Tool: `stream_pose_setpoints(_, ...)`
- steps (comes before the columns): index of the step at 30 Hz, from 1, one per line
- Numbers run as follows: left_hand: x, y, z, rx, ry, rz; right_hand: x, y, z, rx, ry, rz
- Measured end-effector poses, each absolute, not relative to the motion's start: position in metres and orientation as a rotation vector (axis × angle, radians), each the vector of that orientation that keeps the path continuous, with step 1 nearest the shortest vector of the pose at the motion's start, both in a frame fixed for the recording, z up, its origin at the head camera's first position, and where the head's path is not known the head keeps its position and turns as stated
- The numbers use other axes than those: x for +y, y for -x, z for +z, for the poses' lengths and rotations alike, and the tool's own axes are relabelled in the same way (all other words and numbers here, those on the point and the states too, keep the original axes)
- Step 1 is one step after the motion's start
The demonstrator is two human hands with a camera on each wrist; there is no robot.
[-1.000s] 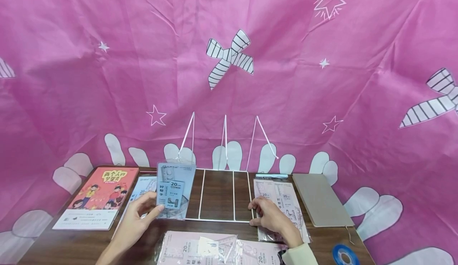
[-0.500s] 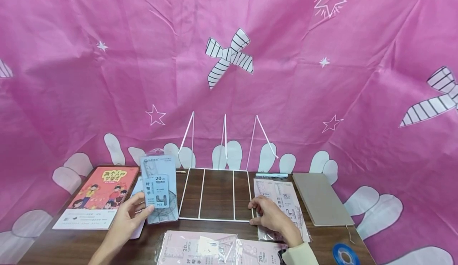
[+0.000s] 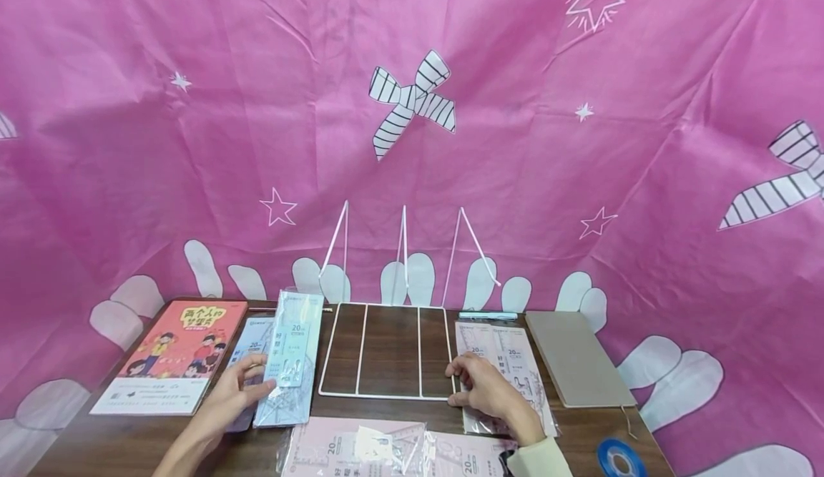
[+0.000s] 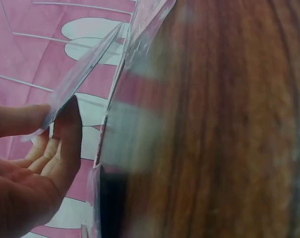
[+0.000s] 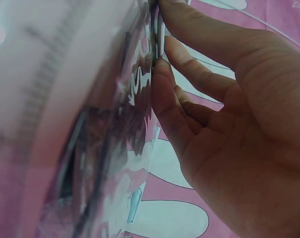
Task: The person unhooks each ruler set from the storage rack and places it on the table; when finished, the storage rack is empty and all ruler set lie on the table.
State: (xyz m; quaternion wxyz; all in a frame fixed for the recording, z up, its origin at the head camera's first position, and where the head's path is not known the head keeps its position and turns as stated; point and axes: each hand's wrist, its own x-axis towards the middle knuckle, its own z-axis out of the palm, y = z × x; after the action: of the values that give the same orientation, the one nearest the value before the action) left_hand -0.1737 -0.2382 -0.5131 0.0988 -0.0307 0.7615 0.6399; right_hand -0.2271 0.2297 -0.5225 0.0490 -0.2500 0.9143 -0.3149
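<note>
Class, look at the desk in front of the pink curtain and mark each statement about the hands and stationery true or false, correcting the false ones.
1. The left hand pinches a blue ruler-set packet. True.
2. The right hand lifts the grey notebook. False: it rests at the white wire rack, beside a pink ruler-set packet; the notebook lies untouched.
3. The orange picture book lies at the desk's left end. True.
4. The blue tape roll sits inside the rack. False: it lies at the desk's near right corner.
</note>
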Motion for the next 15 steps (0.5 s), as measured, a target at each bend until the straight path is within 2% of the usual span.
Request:
stream_pose_setpoints(9,-0.2308,0.1781,-0.5178,2.420,0.253,1.733,0.2293,0.2268,-0.5224,2.764,0.740,-0.977)
stream_pose_setpoints(15,-0.2293,0.1778,-0.5167,2.567,0.253,1.587,0.2296,0.2272,-0.5212,2.766,0.735,-0.979)
